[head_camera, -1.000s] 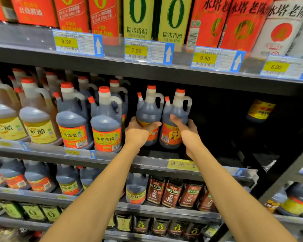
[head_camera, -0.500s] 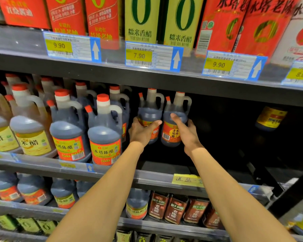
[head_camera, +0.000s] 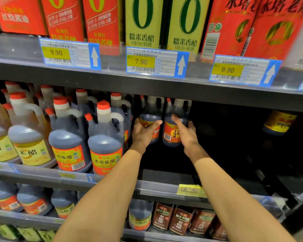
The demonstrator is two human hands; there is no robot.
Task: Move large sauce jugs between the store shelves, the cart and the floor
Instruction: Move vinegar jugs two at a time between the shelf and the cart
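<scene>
Two dark sauce jugs are held deep on the middle shelf (head_camera: pixel 164 185), side by side and nearly touching. The left jug (head_camera: pixel 150 117) is grasped around its belly by the left hand (head_camera: pixel 143 132), thumb across the label. The right jug (head_camera: pixel 173 130) is grasped by the right hand (head_camera: pixel 186 135), thumb on the front, fingers wrapped round the far side. Neither handle is used. Whether the jug bases rest on the shelf or are slightly lifted cannot be told; that area is too dark.

Step judged: jugs being placed at, or taken from, the back of the shelf; direction cannot be told. The front of this bay is bare, with a row of red-capped jugs (head_camera: pixel 105 137) just to the left.

Next move, judged: if stocking, jugs are to be set upright and both grips released; if pulling, they must be drawn straight forward under the upper shelf edge (head_camera: pixel 147 86), with the left jug kept off the neighbouring row.
</scene>
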